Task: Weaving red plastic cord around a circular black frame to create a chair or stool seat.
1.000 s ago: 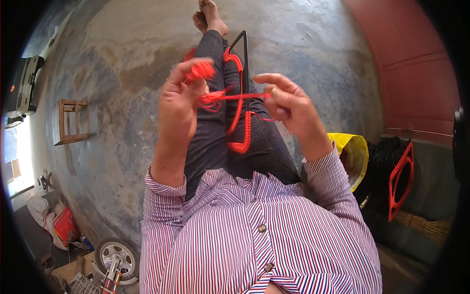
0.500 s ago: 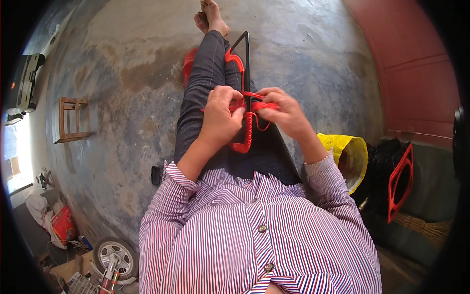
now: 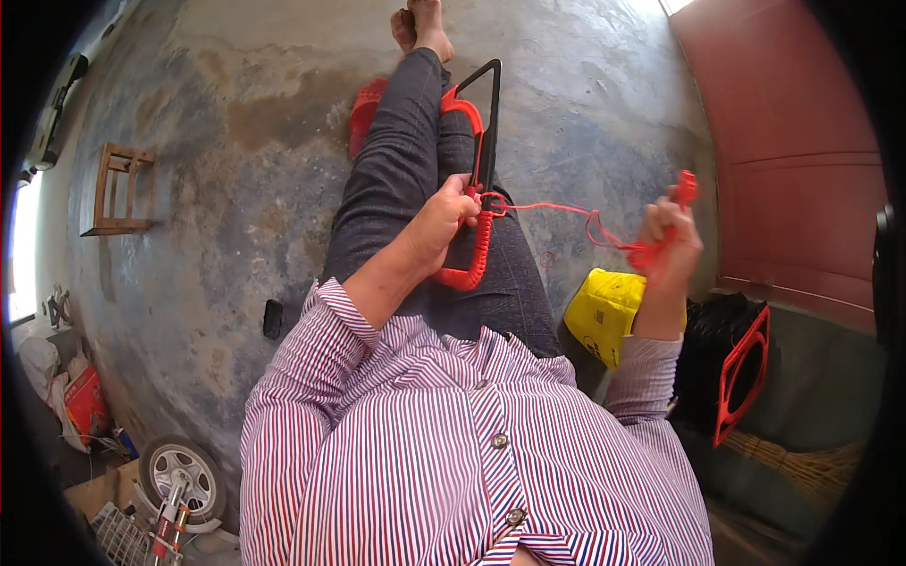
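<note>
A narrow frame with black bars lies over my lap, pointing away from me. Red cord is wound in tight coils round its near part, and a smooth red covering shows at the far corner. My left hand is closed on the frame's side, just above the coils. Out to the right, my right hand is raised and closed round a bundle of red cord. A thin stretch of the cord runs between the frame and that bundle, with a small loose loop near the right hand.
A yellow bag stands beside my right forearm, near a black object with a red frame. At left are a wooden stool, a small black object and a wheel. A red panel rises at right.
My right hand has moved away from the frame to the right, drawing the cord out. My left hand has stayed at the frame, gripping its side.
</note>
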